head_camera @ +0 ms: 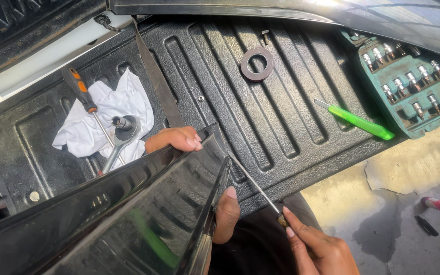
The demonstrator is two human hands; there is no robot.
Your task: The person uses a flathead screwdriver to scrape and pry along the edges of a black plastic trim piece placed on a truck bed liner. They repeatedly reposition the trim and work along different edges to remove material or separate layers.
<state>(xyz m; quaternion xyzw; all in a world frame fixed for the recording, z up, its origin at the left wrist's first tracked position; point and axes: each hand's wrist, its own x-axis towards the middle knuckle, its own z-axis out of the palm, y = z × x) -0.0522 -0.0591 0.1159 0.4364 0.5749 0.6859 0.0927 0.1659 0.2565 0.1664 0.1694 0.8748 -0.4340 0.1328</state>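
Left hand (179,138) grips glossy panel (143,214): stiff, likely slippery; hold by edges. Right hand (317,247) pinches thin screwdriver (253,183) at its tip.

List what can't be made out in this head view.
- Left hand: palm hidden behind the dark glossy panel; only fingers show.
- Thin tool in the right hand: handle covered by the fingers; tip meets the panel edge, contact unclear.
- Ratchet wrench: handle end hidden by the panel.
- Socket set case: cut off by the right edge, shaded above; socket sizes too small.
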